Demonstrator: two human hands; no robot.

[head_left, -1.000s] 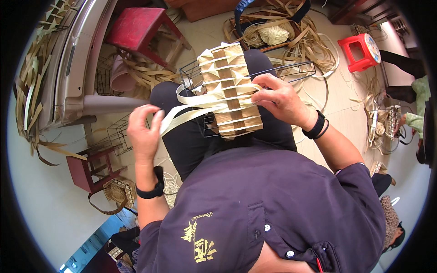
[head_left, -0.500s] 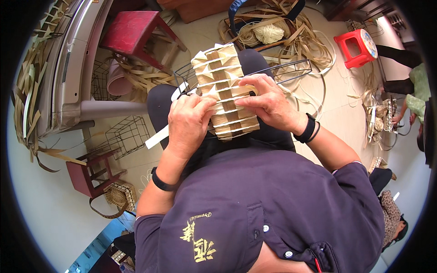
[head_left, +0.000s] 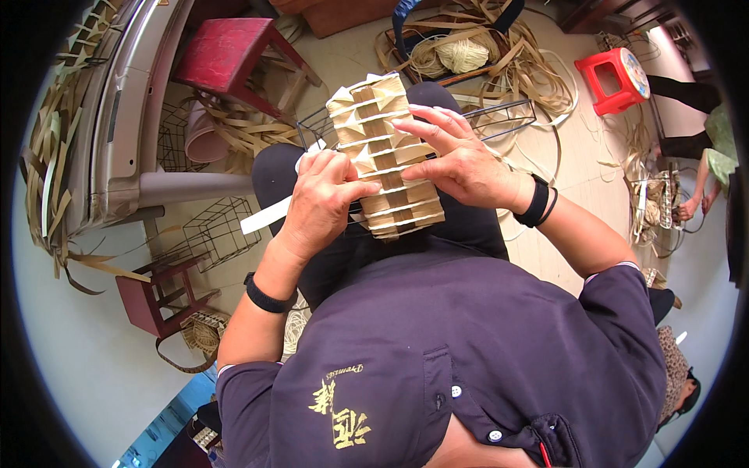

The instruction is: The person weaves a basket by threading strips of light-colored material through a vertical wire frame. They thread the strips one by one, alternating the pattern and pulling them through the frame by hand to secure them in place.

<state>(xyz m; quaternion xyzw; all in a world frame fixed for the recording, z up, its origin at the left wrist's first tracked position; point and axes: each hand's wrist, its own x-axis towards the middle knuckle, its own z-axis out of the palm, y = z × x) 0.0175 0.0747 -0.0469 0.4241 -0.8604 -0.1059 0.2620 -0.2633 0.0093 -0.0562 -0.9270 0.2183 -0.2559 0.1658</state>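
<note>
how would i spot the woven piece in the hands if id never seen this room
Find the person's dark-trousered lap, mid-picture. Over it, between the left hand and the right hand, is a long tan woven piece with pale cross-ribs. One darker brown band runs along its middle, setting this boxy shape apart from the loose strips on the floor.

I'm in what looks like a small weaving workshop: besides the strip-woven piece (head_left: 380, 148) on my lap, there's a bare wire frame (head_left: 221, 234) on the tiled floor (head_left: 573, 207), heaps of flat tan strips (head_left: 540, 72), balls of pale cord (head_left: 462, 56), a low red plastic stool (head_left: 633, 72), and another person (head_left: 719, 136) reaching toward more strips and wire (head_left: 654, 199).
</note>
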